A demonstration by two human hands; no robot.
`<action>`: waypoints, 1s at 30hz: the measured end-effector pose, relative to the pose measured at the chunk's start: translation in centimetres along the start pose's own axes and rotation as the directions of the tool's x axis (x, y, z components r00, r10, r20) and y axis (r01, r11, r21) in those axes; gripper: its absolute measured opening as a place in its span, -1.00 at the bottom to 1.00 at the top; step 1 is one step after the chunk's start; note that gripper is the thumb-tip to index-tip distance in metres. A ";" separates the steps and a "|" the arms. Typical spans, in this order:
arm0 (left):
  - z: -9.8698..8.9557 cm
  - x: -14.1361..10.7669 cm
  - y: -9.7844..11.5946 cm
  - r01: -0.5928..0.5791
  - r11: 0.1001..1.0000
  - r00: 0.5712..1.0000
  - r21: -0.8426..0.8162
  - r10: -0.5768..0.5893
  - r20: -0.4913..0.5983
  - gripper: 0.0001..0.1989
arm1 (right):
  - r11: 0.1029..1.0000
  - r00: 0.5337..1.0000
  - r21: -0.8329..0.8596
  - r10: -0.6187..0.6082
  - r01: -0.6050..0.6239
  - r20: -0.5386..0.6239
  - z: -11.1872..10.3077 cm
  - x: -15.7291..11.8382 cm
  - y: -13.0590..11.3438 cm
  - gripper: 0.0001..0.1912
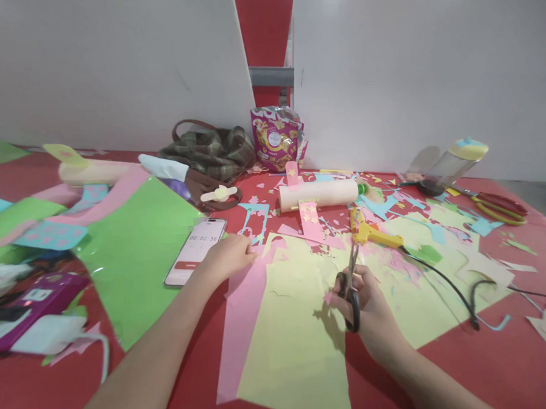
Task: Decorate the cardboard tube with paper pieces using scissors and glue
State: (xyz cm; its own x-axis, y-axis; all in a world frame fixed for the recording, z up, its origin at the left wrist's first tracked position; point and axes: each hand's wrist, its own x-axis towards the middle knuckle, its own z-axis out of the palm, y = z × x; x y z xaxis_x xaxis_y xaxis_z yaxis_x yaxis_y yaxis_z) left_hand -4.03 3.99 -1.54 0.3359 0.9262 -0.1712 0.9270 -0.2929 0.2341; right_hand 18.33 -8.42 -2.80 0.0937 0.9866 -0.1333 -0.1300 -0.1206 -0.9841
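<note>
My right hand [374, 303] holds a pair of scissors [351, 286] by its black handles, the blades pointing away from me and close together. A small pink paper piece [328, 297] shows at its fingertips. Beside the phone, my left hand [230, 255] is closed, its fingertips down at the pink paper [248, 303]; whatever they grip is hidden. Pale yellow sheets [303, 343] lie between and under the hands. Beyond them rests a cream paper tube [321, 194] with pink star-patterned strips. A yellow glue gun [370, 231] lies just past the scissors.
A phone [195, 251] showing a timer lies on a green sheet [133, 254]. At left are a purple power strip [35, 308] and a second paper tube [97, 172]. A clear bottle [454, 167], red-and-yellow-handled scissors [502, 208] and the glue gun's black cord [446, 287] are at right.
</note>
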 end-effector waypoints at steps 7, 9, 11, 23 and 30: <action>-0.2 -0.6 2.3 -0.215 0.975 0.972 -0.057 0.208 -0.105 -0.85 | 1.000 1.000 0.027 0.007 -0.007 0.006 0.1 -0.1 0.0 -0.67; 0.2 -0.7 3.0 -0.337 0.932 0.941 -0.131 0.335 -0.039 -0.81 | 1.000 1.000 0.022 0.002 -0.003 0.006 0.1 -0.1 0.0 -0.67; 0.6 -0.7 3.4 -0.401 0.904 0.914 -0.148 0.405 0.000 -0.74 | 1.000 1.000 0.019 0.003 -0.004 0.006 0.1 -0.1 0.0 -0.67; 1.1 -0.9 3.6 -0.414 0.898 0.907 -0.147 0.420 0.012 -0.88 | 1.000 0.999 0.003 -0.020 0.020 -0.026 0.2 0.0 0.3 -0.68; 0.9 -1.6 5.2 -0.232 0.857 0.972 -0.460 0.221 -0.079 -0.82 | 0.999 0.999 -0.030 -0.037 0.037 -0.012 0.2 0.0 0.1 -0.71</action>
State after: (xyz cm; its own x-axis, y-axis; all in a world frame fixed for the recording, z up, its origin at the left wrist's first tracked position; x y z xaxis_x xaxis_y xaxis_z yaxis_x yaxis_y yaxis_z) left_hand 0.41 0.76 -0.91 0.5181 0.8544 -0.0394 0.6402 -0.3568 0.6804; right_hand 18.15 -8.44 -2.84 0.1102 0.9891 -0.0977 -0.0972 -0.0871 -0.9914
